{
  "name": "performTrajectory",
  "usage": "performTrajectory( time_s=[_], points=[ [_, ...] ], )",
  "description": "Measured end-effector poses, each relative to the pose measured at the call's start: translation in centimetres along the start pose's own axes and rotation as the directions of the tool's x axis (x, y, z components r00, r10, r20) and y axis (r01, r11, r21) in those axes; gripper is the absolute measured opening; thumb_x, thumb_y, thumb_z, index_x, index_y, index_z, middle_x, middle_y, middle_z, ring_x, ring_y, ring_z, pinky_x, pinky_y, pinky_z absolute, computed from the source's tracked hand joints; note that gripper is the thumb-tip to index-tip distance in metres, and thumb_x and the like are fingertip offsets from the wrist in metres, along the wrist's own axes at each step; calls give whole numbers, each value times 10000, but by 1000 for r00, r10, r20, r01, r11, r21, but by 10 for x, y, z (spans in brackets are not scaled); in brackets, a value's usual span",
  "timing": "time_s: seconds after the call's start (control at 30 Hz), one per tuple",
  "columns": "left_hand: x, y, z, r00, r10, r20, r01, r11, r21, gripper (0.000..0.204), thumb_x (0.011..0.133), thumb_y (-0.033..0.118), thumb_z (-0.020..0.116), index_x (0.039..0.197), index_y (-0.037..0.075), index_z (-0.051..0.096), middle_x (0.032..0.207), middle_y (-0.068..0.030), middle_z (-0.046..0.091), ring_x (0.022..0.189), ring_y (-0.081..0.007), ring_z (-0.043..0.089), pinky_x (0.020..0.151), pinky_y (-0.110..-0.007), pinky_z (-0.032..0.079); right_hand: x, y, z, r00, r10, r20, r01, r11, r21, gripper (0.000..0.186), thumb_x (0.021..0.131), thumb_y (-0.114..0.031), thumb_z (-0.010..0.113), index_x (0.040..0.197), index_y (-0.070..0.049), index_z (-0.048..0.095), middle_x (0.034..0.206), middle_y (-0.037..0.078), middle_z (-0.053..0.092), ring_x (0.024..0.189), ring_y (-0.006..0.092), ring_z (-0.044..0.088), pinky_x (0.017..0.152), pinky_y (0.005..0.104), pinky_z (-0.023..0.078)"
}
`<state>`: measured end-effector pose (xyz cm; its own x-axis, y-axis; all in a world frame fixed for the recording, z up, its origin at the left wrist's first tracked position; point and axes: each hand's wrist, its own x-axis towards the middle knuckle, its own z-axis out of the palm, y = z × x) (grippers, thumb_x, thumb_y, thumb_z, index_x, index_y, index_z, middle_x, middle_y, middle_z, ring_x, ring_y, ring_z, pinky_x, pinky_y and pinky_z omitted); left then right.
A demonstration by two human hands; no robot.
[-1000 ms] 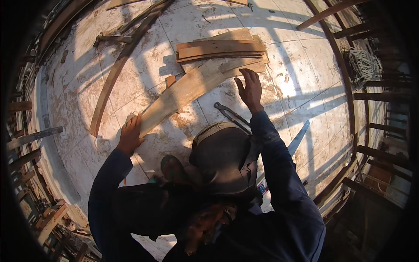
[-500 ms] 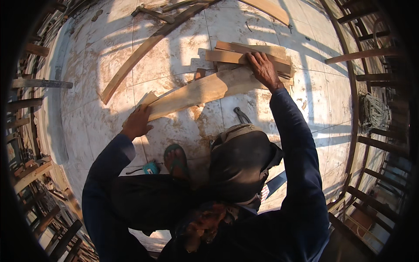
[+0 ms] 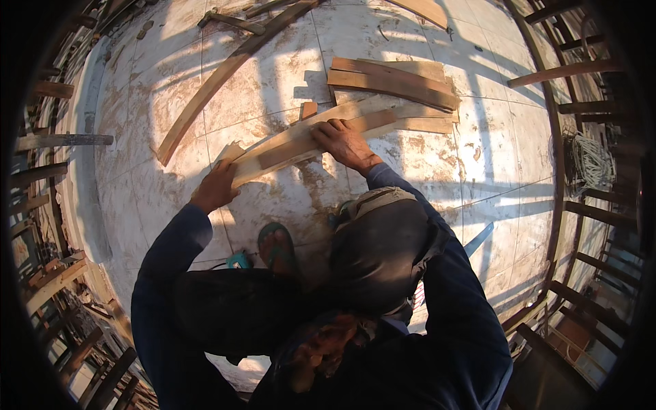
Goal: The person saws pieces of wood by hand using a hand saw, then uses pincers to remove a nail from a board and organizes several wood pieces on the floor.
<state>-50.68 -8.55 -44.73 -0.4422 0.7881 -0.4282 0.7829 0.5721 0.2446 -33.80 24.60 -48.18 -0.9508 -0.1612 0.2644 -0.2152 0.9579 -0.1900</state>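
A long pale wooden plank (image 3: 277, 169) lies slantwise in front of my feet. My left hand (image 3: 216, 186) is closed round its near left end, beside a small wood offcut (image 3: 233, 152). Along the plank rests a shorter, darker wooden strip (image 3: 372, 121). My right hand (image 3: 347, 145) grips this strip near its middle, fingers curled over the far edge. Just beyond sits a stack of planks (image 3: 396, 85), partly overlapping the long plank's right end. A small reddish wood block (image 3: 309, 109) lies on the far side of the plank.
A hammer (image 3: 236, 23) and a long curved-looking timber (image 3: 225, 82) lie at the far left. A teal tape measure (image 3: 238, 260) is beside my sandalled foot (image 3: 277, 247). A flat blue piece (image 3: 479, 238) lies at right. Coiled rope (image 3: 589, 164) and timber bars stand along the right edge.
My right hand has moved left and nearer from the plank stack, and a darker strip now lies along the long plank under it. The pliers are out of sight. My left hand stays put.
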Motion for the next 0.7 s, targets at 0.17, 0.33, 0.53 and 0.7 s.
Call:
performTrajectory(
  time_s=[0.17, 0.33, 0.53, 0.7],
  points=[
    [2, -5, 0, 1000, -10, 30, 12, 996, -85, 622, 743, 215, 781, 1268, 57, 488, 1253, -132, 497, 1154, -341, 542, 915, -438, 478, 5, -8, -14, 999, 32, -7, -31, 993, 114, 384, 820, -99, 575, 1201, -68, 617, 1165, 122, 581, 1114, 349, 529, 930, 462, 451],
    [8, 0, 5, 998, 22, -55, -24, 999, -38, 645, 721, 214, 788, 1269, 55, 485, 1223, -140, 513, 1138, -336, 543, 910, -437, 476, 13, -15, -22, 1000, 18, 9, -19, 996, 83, 379, 809, -86, 577, 1185, -80, 624, 1146, 124, 576, 1098, 353, 528, 939, 465, 435],
    [19, 5, 14, 941, 182, -285, -174, 983, 50, 601, 720, 279, 793, 1193, 48, 504, 1105, -134, 556, 1060, -340, 570, 878, -445, 491, 15, -15, -27, 1000, 8, -16, -6, 993, 117, 377, 816, -89, 573, 1190, -102, 618, 1078, 133, 573, 1035, 353, 536, 890, 468, 426],
    [33, 2, 28, 972, -4, -235, -38, 983, -178, 580, 795, 294, 736, 1254, 31, 496, 1214, -197, 547, 1191, -379, 505, 980, -450, 441, 17, -19, -31, 999, 38, 15, -39, 990, 138, 391, 817, -81, 572, 1204, -121, 614, 1048, 137, 573, 1002, 354, 540, 858, 469, 429]
  ],
)
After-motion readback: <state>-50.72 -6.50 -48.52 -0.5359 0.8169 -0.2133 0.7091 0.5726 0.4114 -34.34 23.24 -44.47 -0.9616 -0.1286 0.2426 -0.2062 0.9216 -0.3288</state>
